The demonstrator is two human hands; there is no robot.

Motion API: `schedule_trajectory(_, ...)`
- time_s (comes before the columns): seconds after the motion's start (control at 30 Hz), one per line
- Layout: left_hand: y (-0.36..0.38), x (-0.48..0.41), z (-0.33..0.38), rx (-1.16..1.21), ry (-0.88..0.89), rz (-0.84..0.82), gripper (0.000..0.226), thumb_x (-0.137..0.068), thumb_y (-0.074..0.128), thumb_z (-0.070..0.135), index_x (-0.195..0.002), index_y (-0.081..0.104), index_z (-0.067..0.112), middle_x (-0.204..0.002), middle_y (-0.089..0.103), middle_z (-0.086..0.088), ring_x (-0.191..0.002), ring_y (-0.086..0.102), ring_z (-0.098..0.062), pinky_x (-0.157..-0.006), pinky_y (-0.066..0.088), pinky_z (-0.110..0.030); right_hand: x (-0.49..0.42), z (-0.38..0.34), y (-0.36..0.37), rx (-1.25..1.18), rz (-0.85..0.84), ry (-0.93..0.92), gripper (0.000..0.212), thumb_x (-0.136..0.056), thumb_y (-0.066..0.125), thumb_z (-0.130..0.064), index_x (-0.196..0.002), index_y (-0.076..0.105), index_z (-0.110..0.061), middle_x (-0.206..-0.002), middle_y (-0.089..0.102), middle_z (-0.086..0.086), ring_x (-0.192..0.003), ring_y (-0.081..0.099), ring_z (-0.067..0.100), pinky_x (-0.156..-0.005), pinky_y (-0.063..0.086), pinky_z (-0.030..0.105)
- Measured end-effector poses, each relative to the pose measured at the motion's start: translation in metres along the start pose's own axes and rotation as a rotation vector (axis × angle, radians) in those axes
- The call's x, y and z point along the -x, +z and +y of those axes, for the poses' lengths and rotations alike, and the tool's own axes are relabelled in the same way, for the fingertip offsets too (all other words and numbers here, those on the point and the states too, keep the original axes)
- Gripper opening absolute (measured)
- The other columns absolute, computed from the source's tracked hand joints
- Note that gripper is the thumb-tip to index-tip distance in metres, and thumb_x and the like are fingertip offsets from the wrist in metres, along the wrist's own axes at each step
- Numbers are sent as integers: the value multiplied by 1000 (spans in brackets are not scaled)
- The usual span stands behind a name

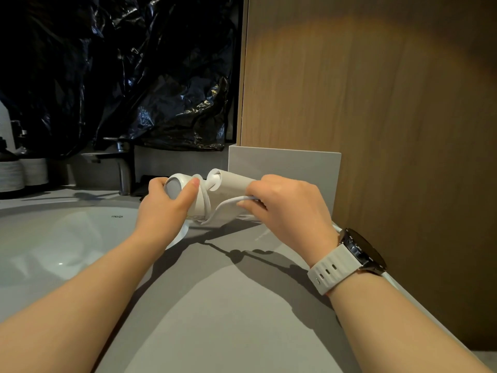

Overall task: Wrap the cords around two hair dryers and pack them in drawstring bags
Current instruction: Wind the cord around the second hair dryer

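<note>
A white hair dryer (231, 184) is held above the grey counter (215, 305), close to the wall. My left hand (166, 203) grips its rounded head end, thumb across the top. Its flat white cord (223, 205) loops around the body near my left thumb. My right hand (285, 205) pinches that cord beside the dryer's handle. More cord trails along the counter edge under my right wrist. No drawstring bag and no second dryer are in view.
A white sink basin (53, 238) lies to the left, with a metal faucet (123, 168) behind it. Black plastic sheeting (121, 71) covers the wall above. A wooden panel (376, 117) stands on the right. Stacked white cups (24, 173) sit far left.
</note>
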State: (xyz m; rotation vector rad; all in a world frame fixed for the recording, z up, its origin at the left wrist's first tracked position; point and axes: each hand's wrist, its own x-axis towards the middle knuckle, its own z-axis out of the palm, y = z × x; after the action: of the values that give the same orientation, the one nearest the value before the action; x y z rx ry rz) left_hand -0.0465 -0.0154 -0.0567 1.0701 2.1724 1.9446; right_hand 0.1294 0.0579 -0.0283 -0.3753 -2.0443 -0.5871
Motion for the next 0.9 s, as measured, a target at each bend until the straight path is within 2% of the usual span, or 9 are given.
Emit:
schedule_trajectory(0.17,0,-3,-1,40,-23,-39,40,-86,52,53,-110,41,23,-96,50,5,-89,52,-20,-77,48,-40,1,2,2,-26,13,-3,36,-85,42,-40,-66,64,-19,-56,54,-2,-45,51,20,-33,40,26)
schedule_trajectory(0.27,-2,-4,1,33,1,-52,35,-86,52,51,-108,45,25,-92,50,10,-80,50,-10,-68,46,-34,1,5,-1,-30,33,55,38,-85,45,-45,-64,61,-18,-55,53,-2,-44,48,20,-33,38,26)
schedule_trajectory(0.4,-6,0,7,37,55,-85,37,-75,54,57,-100,54,30,-91,57,10,-81,52,-10,-70,45,-35,-1,10,-7,-64,96,92,47,-80,47,-56,-59,56,-14,-50,52,1,-41,45,20,-33,41,28)
schedule_trajectory(0.53,-11,4,14,85,98,-157,42,-67,49,54,-99,60,30,-87,58,9,-77,51,-12,-64,38,-30,-4,14,-11,-84,133,44,50,-78,49,-58,-58,56,-13,-49,53,2,-41,45,20,-33,43,31)
schedule_trajectory(0.67,-14,6,19,146,153,-228,7,-84,59,34,-86,62,28,-80,57,7,-71,48,-11,-58,36,-25,-4,18,-11,-166,122,15,50,-75,50,-60,-59,58,-13,-51,54,1,-45,45,20,-37,44,34)
schedule_trajectory(0.73,-17,6,20,176,167,-262,6,-88,57,25,-85,62,27,-79,56,6,-70,47,-10,-55,37,-21,-4,18,-13,-212,80,25,51,-74,50,-61,-61,59,-13,-52,55,0,-47,45,19,-40,45,35)
schedule_trajectory(0.77,-19,7,21,184,172,-285,4,-83,60,29,-85,62,26,-79,56,6,-70,47,-10,-52,38,-17,-4,17,-14,-236,54,30,51,-73,50,-62,-62,60,-13,-53,54,-1,-48,45,19,-41,45,35)
schedule_trajectory(0.83,-23,7,22,207,191,-328,28,-63,58,43,-85,63,27,-74,57,10,-65,49,-5,-44,37,-8,-5,17,-18,-294,1,43,53,-70,52,-64,-63,60,-13,-52,49,-6,-48,43,17,-44,44,33)
schedule_trajectory(0.9,-24,7,23,214,211,-339,44,-48,52,53,-83,64,28,-68,57,13,-60,50,-2,-41,35,-7,-7,15,-25,-366,-84,86,56,-65,56,-67,-64,61,-12,-51,47,-7,-49,42,16,-46,39,29)
